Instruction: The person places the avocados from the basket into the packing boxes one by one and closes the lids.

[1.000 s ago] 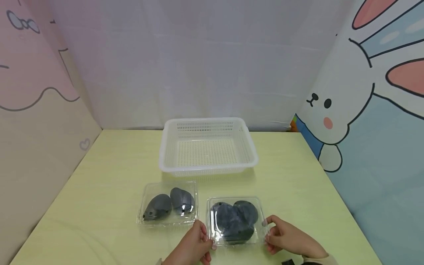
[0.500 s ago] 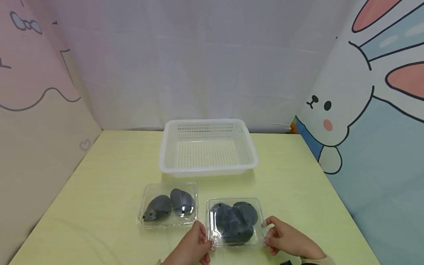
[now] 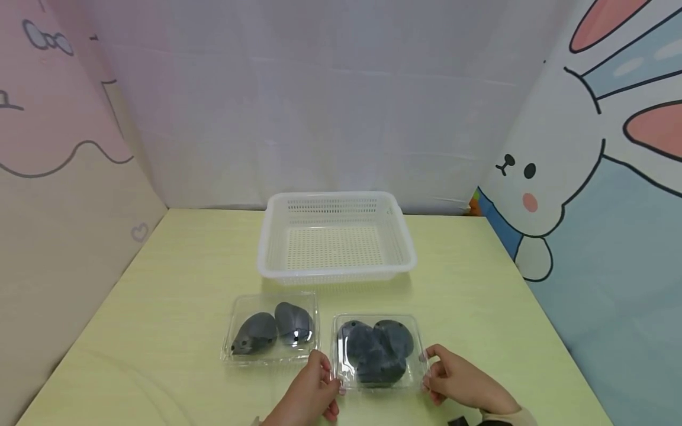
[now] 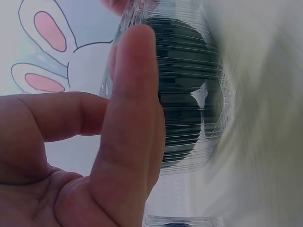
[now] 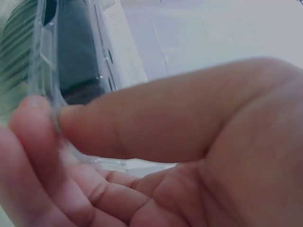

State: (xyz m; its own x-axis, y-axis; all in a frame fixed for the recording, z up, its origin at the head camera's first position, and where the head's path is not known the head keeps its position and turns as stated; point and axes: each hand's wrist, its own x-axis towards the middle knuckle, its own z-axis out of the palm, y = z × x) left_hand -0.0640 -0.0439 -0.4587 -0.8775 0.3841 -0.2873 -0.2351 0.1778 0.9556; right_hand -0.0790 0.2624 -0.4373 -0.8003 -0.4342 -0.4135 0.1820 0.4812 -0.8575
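Two clear plastic boxes lie side by side in the head view. The right-hand box [image 3: 418,378] contains several dark grey rounded pieces [image 3: 380,355] with small dark dots. My left hand [image 3: 311,387] pinches this box's left edge near its near corner, thumb against fingers. At the opposite edge my right hand [image 3: 463,381] pinches the rim; the right wrist view shows the thumb [image 5: 142,123] and index finger closed on the clear plastic. Left of it sits the other clear box [image 3: 240,307] with two dark grey pieces [image 3: 256,333], untouched. Whether the held box is off the table cannot be told.
A white perforated plastic basket [image 3: 335,274] stands behind the boxes on the pale yellow table [image 3: 160,296]. A white sheet [image 3: 319,106] hangs at the back. Panels with cartoon drawings flank both sides, including a rabbit [image 3: 554,171] on the right.
Both hands and the right-hand clear box have shifted slightly upward in the head view over the last half second. The other box and the basket stay put; the grips look the same.
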